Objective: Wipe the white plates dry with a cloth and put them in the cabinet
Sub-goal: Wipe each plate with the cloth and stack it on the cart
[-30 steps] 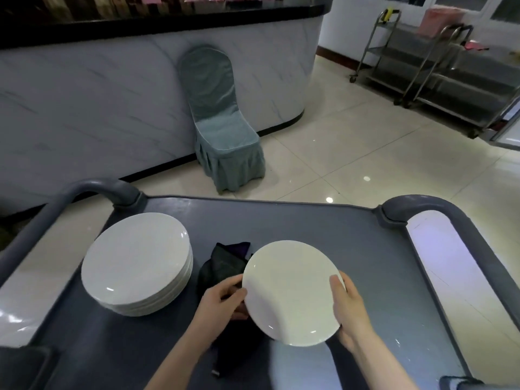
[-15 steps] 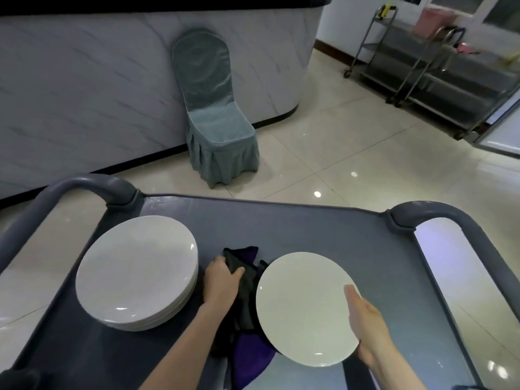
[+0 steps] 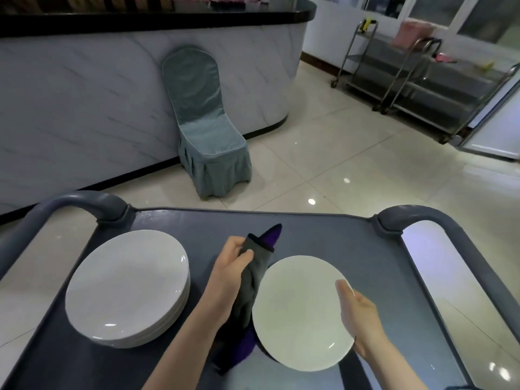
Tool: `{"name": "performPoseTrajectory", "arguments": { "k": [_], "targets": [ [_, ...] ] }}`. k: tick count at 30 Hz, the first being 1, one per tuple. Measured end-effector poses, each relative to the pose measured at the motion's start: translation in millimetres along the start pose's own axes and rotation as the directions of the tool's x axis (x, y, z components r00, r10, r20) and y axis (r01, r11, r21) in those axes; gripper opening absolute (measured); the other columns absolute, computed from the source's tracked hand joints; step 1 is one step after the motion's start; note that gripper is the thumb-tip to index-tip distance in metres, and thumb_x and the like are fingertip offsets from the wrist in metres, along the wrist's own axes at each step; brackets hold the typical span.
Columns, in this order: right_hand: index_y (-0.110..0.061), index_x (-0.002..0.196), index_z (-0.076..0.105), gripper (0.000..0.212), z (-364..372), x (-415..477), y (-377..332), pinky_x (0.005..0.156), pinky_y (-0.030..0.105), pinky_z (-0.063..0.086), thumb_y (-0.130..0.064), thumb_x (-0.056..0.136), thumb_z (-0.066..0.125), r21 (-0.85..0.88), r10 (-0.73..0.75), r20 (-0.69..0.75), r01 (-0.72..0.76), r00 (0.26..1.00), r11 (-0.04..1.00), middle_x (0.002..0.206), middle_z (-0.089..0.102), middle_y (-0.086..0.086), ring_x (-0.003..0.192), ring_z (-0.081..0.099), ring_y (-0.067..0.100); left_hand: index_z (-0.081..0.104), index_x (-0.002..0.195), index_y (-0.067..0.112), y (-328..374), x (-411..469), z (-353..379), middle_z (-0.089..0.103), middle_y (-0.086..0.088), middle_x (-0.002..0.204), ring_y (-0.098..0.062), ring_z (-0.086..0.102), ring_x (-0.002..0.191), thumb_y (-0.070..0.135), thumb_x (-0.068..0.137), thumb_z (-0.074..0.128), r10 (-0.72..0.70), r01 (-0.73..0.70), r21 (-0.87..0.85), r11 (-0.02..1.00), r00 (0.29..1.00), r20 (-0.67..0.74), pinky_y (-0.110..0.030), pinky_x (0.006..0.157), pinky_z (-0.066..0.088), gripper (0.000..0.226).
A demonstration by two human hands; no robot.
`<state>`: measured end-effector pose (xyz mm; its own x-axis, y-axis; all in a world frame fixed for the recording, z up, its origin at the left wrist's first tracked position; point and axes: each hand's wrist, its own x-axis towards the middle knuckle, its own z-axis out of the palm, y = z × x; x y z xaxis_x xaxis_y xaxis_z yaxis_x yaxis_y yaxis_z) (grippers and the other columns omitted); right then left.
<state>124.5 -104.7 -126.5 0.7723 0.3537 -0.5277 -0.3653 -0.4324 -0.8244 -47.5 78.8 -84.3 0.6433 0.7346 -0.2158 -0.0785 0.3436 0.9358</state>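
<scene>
**Cloth in hand, wiping about to start**

My left hand (image 3: pixel 230 266) is clamped round the gathered top of a dark grey and purple cloth (image 3: pixel 253 280), fingers curled over it. The rest of the cloth hangs down along the left edge of the plate. My right hand (image 3: pixel 360 313) pinches that white plate (image 3: pixel 298 311) at its right rim, thumb on the upper face; the fingers beneath are hidden. The plate looks tilted and lifted off the grey cart surface (image 3: pixel 323 235).

A stack of white plates (image 3: pixel 126 285) sits on the surface just left of my left arm.

I judge this as the start of the drying step for this one plate: the cloth is held but not yet spread on the face. Next I need to bring the cloth flat over the plate and rub it, keeping a firm pinch on the rim. I cannot pick out a cabinet from here.
</scene>
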Motion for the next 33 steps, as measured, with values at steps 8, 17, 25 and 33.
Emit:
{"name": "performPoseTrajectory", "arguments": {
  "k": [8, 17, 25, 33],
  "targets": [
    [0.001, 0.103, 0.07, 0.031, 11.0, -10.4, -16.9, 0.079, 0.045, 0.057, -0.028, 0.101, 0.057, 0.245, -0.015, 0.048, 0.003, 0.999, 0.97, 0.096, 0.075, 0.02, 0.086, 0.07, 0.036, 0.063, 0.081, 0.025, 3.4, -40.2, 20.1, 0.06, 0.003, 0.072, -0.007, 0.047, 0.065, 0.036, 0.083, 0.052, -0.129, -0.199, 0.625, 0.755, 0.89, 0.438, -0.026, 0.063, 0.038, 0.016],
    [-0.001, 0.105, 0.07, 0.031, 12.7, -26.5, -16.1, 0.088, 0.046, 0.056, -0.029, 0.101, 0.058, 0.383, -0.028, 0.027, 0.016, 0.999, 0.923, 0.103, 0.076, 0.019, 0.093, 0.071, 0.034, 0.037, 0.151, 0.027, -40.4, -43.7, 45.4, 0.025, 0.005, 0.161, -0.02, 0.023, 0.149, 0.054, 0.094, 0.044, 0.12, -0.35, 0.934, -0.069, 0.927, 0.356, -0.043, 0.121, 0.018, 0.064],
    [-0.003, 0.118, 0.067, 0.036, 6.6, -30.1, -26.2, 0.11, 0.049, 0.044, -0.033, 0.098, 0.062, 0.463, -0.027, -0.02, 0.034, 0.999, 0.886, 0.119, 0.071, 0.013, 0.117, 0.064, 0.03, 0.071, 0.12, 0.031, -47.5, -84.9, 32.9, 0.06, 0.008, 0.137, -0.016, 0.058, 0.125, 0.04, 0.078, 0.057, 0.248, -0.606, 0.789, -0.1, 0.753, 0.61, -0.049, 0.097, 0.051, 0.046],
    [-0.001, 0.085, 0.074, 0.047, 33.0, -54.6, -21.8, 0.068, 0.032, 0.052, -0.044, 0.097, 0.059, 0.368, -0.05, 0.017, 0.041, 0.999, 0.929, 0.081, 0.076, 0.008, 0.072, 0.067, 0.021, -0.006, 0.155, 0.042, -40.4, -48.1, 51.1, -0.021, 0.021, 0.16, -0.012, -0.019, 0.149, 0.043, 0.101, 0.027, 0.024, -0.543, 0.831, -0.119, 0.835, 0.549, -0.051, 0.121, -0.007, 0.063]
  ]
}}
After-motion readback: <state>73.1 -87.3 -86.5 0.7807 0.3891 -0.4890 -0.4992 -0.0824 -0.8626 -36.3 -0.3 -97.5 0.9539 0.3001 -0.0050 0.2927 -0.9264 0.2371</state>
